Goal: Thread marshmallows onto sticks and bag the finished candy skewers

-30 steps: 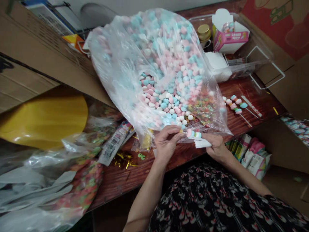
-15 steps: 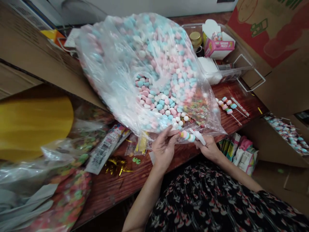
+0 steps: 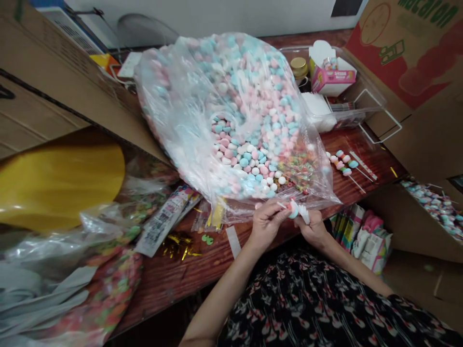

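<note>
A candy skewer (image 3: 293, 209) with pink and light blue pieces is held between my two hands at the table's front edge. My left hand (image 3: 265, 225) pinches its left end, where a thin white stick tip shows at the fingers. My right hand (image 3: 311, 228) is closed at the other end, with a white strip-like piece (image 3: 304, 214) sticking up from its fingers. Some of the skewer is covered by fingers. Just beyond the hands lies a large clear bag (image 3: 173, 140), its mouth towards me, full of pink, blue and white candies (image 3: 249, 161).
Finished-looking skewers (image 3: 343, 164) lie on the table at right. Behind them stands a clear bin (image 3: 365, 96) with a pink box (image 3: 333, 79). A carton (image 3: 434, 207) at right holds many skewers. Gummy rings in bags (image 3: 119, 294), gold ties (image 3: 179, 246) and a white strip (image 3: 233, 242) lie left.
My left hand has moved right, closer to my right hand, and its fingers now cover more of the skewer. The white strip on the table has come into fuller view.
</note>
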A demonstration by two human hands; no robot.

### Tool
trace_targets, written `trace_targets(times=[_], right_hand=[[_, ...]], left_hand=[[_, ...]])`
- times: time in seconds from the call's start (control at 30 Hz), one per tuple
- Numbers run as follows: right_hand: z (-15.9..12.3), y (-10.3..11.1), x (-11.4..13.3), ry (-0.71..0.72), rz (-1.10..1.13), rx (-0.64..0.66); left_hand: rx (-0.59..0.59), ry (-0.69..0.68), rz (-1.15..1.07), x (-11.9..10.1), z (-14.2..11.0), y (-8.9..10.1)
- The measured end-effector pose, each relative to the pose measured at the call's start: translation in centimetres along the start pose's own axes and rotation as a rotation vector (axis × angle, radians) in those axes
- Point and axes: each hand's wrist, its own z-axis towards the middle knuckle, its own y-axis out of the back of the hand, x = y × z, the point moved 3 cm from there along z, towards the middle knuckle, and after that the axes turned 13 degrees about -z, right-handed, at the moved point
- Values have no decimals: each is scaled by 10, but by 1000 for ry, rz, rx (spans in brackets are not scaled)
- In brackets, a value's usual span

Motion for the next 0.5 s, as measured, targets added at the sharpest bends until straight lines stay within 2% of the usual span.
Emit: trace_targets(times=[0.1, 0.2, 0.27, 0.33, 0.43, 0.5], right_hand=[[2, 6, -7, -83, 44, -33], [4, 20, -19, -191, 95, -149], [4, 29, -28, -261, 143, -223], [5, 34, -34, -303, 198, -239], [4, 35, -35, -307, 240, -223], [2, 33, -34, -295, 238, -216]], left_hand=[[22, 13, 62, -4, 10, -2], [-74, -20, 171, -17, 33, 16], [-118, -149, 391, -30, 55, 31], [-60, -251, 734, -38, 78, 40], [82, -212, 1175, -33, 102, 43], [116, -163, 1312, -24, 108, 38]])
